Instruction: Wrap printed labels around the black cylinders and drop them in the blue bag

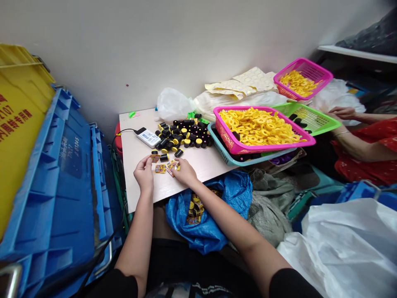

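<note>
My left hand (pixel 144 173) is pinched on a small colourful printed label (pixel 155 158) above the table's front left part. To its right, my right hand (pixel 185 172) has its fingers closed on a few small printed pieces (pixel 172 166), one with red and white stripes; their exact kind is too small to tell. Between the hands another printed label (pixel 160 169) lies flat on the white table (pixel 136 182). Just beyond my fingers are short black cylinders with yellow ends (pixel 179 153), part of a loose heap of black cylinders (pixel 194 130).
A white corded device (pixel 147 137) lies left of the heap. Rightward, a pink basket (pixel 263 148) of yellow rings rests in a light-blue basket (pixel 231 159). A blue bag (pixel 238 194) hangs below the table edge. Blue crates (pixel 62 174) stand left; another person's arm (pixel 356 145) is at right.
</note>
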Demonstrator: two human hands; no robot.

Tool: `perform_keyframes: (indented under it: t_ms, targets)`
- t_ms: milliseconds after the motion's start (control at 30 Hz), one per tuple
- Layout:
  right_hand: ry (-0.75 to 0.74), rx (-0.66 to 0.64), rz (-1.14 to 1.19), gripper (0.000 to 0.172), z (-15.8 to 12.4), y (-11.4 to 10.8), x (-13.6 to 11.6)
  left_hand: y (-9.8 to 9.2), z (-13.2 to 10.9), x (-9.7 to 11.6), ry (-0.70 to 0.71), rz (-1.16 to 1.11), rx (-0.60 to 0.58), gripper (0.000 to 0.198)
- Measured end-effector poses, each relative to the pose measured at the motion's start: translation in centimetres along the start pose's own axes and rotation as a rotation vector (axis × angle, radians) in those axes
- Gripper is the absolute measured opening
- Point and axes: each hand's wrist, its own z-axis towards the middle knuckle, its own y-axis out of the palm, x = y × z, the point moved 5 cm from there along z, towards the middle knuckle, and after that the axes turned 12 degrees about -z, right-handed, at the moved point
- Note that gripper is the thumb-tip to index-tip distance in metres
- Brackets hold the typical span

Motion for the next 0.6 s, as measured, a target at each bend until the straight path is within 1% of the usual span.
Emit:
perform_keyframes:
  t_ms: [67,100,133,167,233,267,300,367,433,500,600]
  targets:
    - [0.007,0.095,0.113,0.039,-0.1,-1.0,-0.2,0.2,-0.2,0.4,-0.048,-0.062,-0.019,0.034]
    - [0.008,0.12,0.209,0.037,-0.3,-1.6,-0.3,0.5,-0.4,0.7,-0.076,-0.093,-0.058,0.034]
    - [0.007,0.104,0.328,0.036,-0.5,-2.0,-0.5,0.9,-0.7,1.1,-0.1,-0.12,-0.111,0.035]
    - [0.001,0.047,0.454,0.038,-0.8,-2.4,-0.9,1.3,-1.2,1.6,-0.113,-0.136,-0.169,0.037]
    - [-0.007,-0.129,0.675,0.046,-1.6,-2.8,-1.7,2.1,-2.2,2.6,-0.112,-0.132,-0.276,0.041]
    - [-0.003,-0.206,0.749,0.05,-2.0,-3.1,-2.0,2.4,-2.7,3.1,-0.102,-0.111,-0.313,0.042]
    - [0.001,-0.255,0.793,0.053,-2.4,-3.4,-2.2,2.5,-3.1,3.6,-0.086,-0.078,-0.338,0.041]
    - [0.01,-0.293,0.808,0.053,-3.1,-4.1,-2.3,2.7,-3.8,4.4,-0.039,0.007,-0.362,0.039]
    - [0.034,-0.28,0.765,0.045,-3.6,-4.5,-2.0,2.9,-4.3,4.9,-0.007,0.067,-0.374,0.034]
    - [0.058,-0.245,0.729,0.036,-4.0,-4.8,-1.5,2.9,-4.8,5.3,-0.021,0.066,-0.381,0.031]
    - [0.04,-0.212,0.731,0.031,-4.6,-5.3,-1.1,3.0,-5.5,5.7,-0.088,-0.014,-0.403,0.032]
